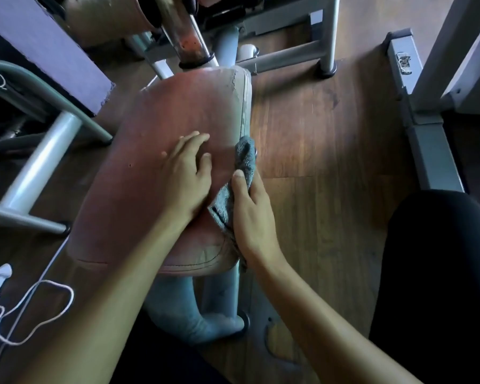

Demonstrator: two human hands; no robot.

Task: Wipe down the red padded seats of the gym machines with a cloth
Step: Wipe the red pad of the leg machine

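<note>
A worn red padded seat (155, 151) fills the middle of the head view, its vinyl cracked at the far right corner. My left hand (187, 173) rests flat on the seat top with its fingers spread. My right hand (251, 214) holds a grey cloth (243, 164) against the seat's right side edge, thumb on top of the cloth and fingers wrapped behind it. Part of the cloth hangs down under my right palm.
Grey steel machine frames (39, 162) stand at the left, and another frame (424, 128) at the right. A chrome post (189, 31) rises behind the seat. A white cord (47, 314) lies on the wooden floor (330, 167). My dark-clad knee (438, 273) is at the lower right.
</note>
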